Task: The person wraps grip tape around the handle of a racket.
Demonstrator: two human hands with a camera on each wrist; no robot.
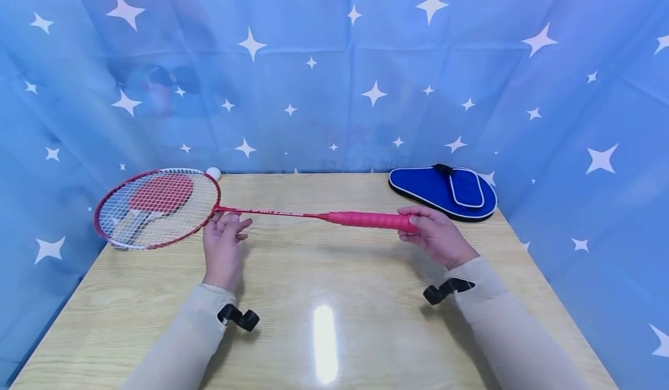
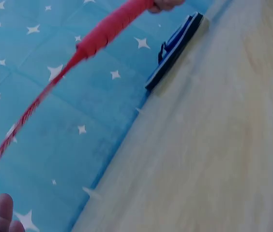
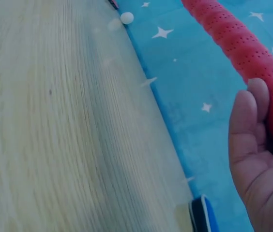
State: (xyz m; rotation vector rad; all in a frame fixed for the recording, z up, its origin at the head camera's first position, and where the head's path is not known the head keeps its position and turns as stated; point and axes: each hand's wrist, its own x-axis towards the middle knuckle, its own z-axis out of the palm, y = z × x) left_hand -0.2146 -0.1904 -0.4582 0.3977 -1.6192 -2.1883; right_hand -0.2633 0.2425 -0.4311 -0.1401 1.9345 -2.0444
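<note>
A red badminton racket [image 1: 366, 220] is held level above the table, its strung head to the left. My right hand [image 1: 436, 236] grips the end of its red wrapped handle [image 3: 238, 43]. Under the throat, where shaft meets frame, my left hand [image 1: 223, 245] supports the racket with loosely extended fingers. In the left wrist view its fingertips [image 2: 2, 215] show beside the thin shaft [image 2: 22, 118], not wrapped round it. Through the strings a red table tennis bat [image 1: 164, 194] shows on the table, with a second handle partly visible beside its own.
A blue bat case [image 1: 425, 187] with white piping lies at the table's back right. A white ball [image 1: 213, 173] sits at the back edge, by the racket head. Behind the wooden table [image 1: 292, 297] hangs a blue curtain [image 1: 313, 111] with white stars.
</note>
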